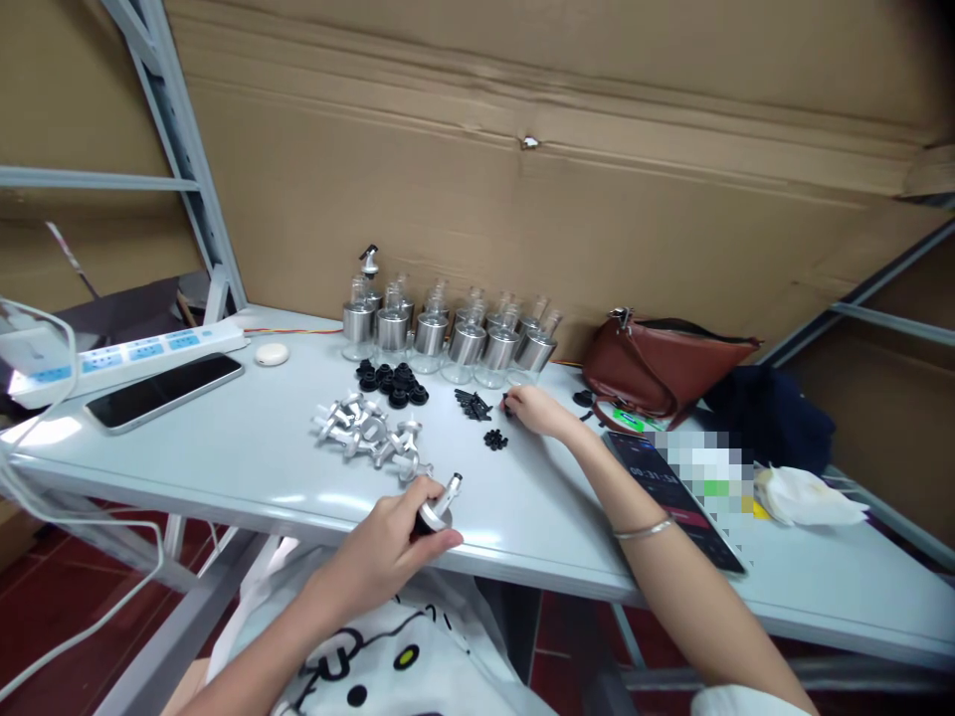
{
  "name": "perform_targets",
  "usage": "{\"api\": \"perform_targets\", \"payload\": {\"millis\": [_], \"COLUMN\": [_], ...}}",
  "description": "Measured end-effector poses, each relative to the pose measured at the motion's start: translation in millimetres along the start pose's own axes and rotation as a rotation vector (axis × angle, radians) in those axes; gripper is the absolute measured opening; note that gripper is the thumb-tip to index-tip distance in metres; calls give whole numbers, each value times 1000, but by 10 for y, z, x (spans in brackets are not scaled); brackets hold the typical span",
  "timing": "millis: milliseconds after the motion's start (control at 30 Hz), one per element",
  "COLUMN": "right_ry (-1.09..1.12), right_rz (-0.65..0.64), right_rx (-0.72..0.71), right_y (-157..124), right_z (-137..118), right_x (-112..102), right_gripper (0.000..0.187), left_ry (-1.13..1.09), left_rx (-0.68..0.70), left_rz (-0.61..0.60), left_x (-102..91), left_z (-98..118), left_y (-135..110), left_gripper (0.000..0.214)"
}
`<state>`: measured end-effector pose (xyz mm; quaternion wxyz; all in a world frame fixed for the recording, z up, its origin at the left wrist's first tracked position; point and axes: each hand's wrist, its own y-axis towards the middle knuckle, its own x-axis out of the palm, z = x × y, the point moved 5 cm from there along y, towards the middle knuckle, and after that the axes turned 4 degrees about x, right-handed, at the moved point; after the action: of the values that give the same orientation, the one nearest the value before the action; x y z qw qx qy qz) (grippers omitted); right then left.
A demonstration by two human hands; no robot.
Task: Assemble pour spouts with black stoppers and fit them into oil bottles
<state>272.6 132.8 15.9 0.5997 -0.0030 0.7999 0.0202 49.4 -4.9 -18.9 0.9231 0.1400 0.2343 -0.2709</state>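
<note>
Near the table's front edge my left hand (pixel 399 537) is closed around a bottle pourer spout (pixel 440 509), silver with a black base and a black tip. Farther back, my right hand (pixel 533 410) has its fingers pinched together low over the table; a bit of black shows at the fingertips, too small to make out. Just left of it lie a pile of thin black pieces (pixel 473 404) and a cluster of small black caps (pixel 495 440). Silver spouts (pixel 365 426) lie heaped left of centre, with black stoppers (pixel 393 382) behind them.
Glass bottles with metal sleeves (pixel 467 344) stand in rows at the back; one at the left carries a spout (pixel 369 261). To the right are a brown bag (pixel 657 363) and a tablet (pixel 671 497). A phone (pixel 165 391) and power strip (pixel 134 360) lie left.
</note>
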Motion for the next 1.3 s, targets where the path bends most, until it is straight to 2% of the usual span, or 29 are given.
{"api": "perform_targets", "payload": {"millis": [67,200,333,500,600,667,700,733,800,867,933,1100,1300], "right_ry": [-12,-28,-32,-34,-81,-13,89,236,569,790,862,881,912], "right_rz": [2,46,29,20,134,200,177,97,-212,-545,-712,-659,-697], "right_rx": [33,77,60,28,51,-28,-112,-217,-432,-578,-625,-607,-633], "right_y": [18,9,-23,-85,-156,-236,-286,-346,-506,-700,-830,-845,-827], "right_z": [39,11,-84,-148,-181,-283,-365,-464,-691,-886,-992,-1032,-1032], "right_x": [58,77,60,15,-102,-177,-187,-173,-94,-15,26,33,62], "right_gripper": [16,26,28,30,24,23,26,30,39,40,35,27,29], "left_ry": [-3,-27,-46,-169,-286,-360,-388,-404,-406,-404,-409,-425,-450], "left_rx": [-3,-5,-6,74,103,108,106,103,94,88,89,85,100], "left_rz": [-7,-5,6,74,90,86,88,95,113,118,117,106,61], "left_x": [-3,-14,-9,-5,10,21,22,19,7,-1,-5,-4,-15], "left_z": [17,37,-12,-64,-61,-45,-37,-29,-18,-11,-7,-7,28], "left_y": [1,-2,-6,-8,-13,-16,-16,-16,-12,-3,6,0,-15], "left_gripper": [34,35,36,44,48,50,50,51,51,50,48,48,50]}}
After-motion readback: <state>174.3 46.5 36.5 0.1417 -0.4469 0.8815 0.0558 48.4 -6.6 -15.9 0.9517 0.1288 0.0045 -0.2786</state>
